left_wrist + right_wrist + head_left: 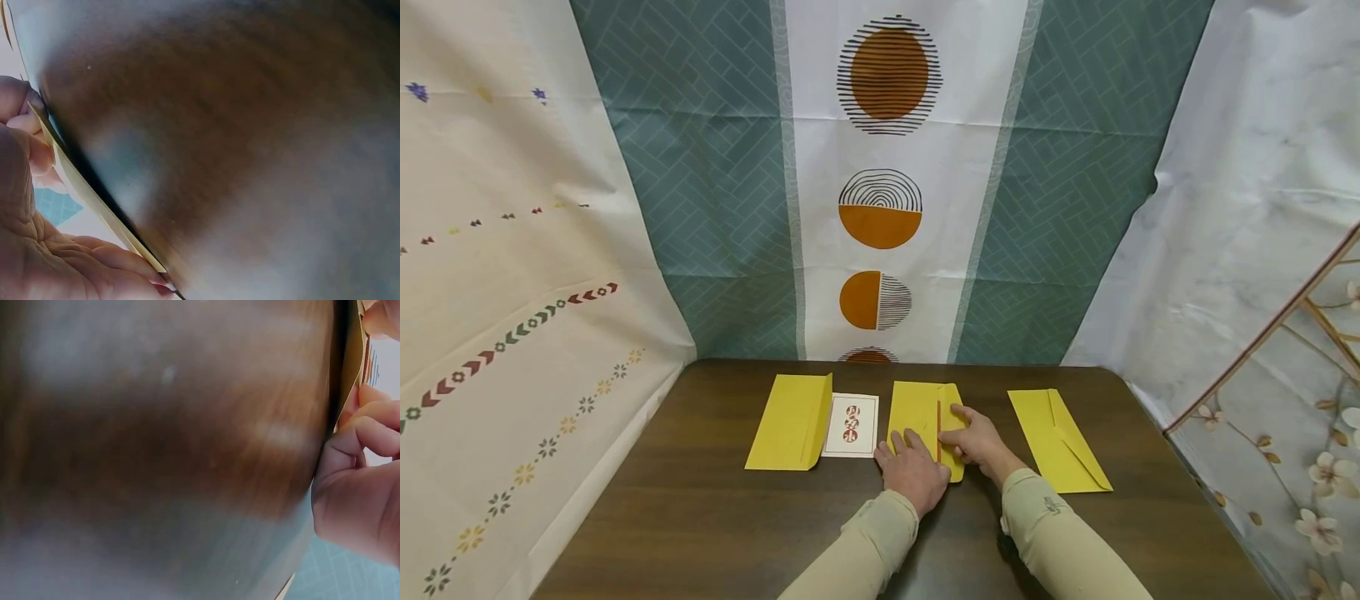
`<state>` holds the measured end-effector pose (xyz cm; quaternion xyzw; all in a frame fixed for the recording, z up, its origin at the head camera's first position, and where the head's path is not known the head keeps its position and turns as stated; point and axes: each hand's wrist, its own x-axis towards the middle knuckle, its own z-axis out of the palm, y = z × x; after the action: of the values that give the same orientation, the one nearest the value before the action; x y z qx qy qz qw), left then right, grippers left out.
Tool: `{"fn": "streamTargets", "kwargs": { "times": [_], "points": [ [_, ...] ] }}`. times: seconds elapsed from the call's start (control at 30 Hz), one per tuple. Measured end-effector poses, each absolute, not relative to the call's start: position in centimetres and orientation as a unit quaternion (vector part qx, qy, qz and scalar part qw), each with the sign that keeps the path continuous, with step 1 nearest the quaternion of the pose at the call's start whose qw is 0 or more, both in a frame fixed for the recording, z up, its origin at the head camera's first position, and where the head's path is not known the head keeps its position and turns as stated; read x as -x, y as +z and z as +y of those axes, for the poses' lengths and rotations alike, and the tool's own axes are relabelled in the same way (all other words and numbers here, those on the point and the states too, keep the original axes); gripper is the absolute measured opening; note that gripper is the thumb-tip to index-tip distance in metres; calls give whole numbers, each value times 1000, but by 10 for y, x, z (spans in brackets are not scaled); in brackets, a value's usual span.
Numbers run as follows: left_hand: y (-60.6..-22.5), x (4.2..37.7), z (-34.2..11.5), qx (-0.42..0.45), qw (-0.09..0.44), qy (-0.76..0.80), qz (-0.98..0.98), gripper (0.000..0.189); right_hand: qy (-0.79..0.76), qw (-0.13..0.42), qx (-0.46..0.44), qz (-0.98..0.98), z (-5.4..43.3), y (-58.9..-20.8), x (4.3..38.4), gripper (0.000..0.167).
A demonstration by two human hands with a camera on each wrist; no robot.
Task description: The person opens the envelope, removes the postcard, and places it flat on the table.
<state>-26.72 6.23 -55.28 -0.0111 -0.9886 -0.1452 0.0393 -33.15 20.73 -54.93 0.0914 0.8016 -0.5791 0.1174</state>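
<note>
A yellow envelope lies on the table with its flap on the right side. Along its opening runs a narrow red strip. My left hand rests on the envelope's lower left part, fingers spread, thumb near the bottom edge. My right hand touches the flap from the right, the index finger stretched out and another fingertip beside the strip. In the right wrist view its other fingers look bent. A white card with red round marks lies to the left, next to another yellow envelope.
A third yellow envelope lies to the right, its flap line slanting. All rest on a dark wooden table. Patterned cloths hang behind, with a cream cloth at the left and a floral one at the right.
</note>
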Motion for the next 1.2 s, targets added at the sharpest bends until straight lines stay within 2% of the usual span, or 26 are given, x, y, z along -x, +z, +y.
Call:
{"fn": "streamTargets", "kwargs": {
  "times": [0.63,0.87,1.07,1.2],
  "points": [
    [-551,266,62,-3,33,-156,-987,76,-599,92,-118,787,204,-545,329,90],
    [-549,265,61,1,42,-143,-989,72,-589,91,-127,793,220,-546,330,86],
    [-548,265,60,6,27,-125,-992,68,-593,87,-122,791,232,-546,330,84],
    [-547,265,59,11,14,-120,-993,68,-587,77,-122,797,233,-547,327,70]
  ]
}}
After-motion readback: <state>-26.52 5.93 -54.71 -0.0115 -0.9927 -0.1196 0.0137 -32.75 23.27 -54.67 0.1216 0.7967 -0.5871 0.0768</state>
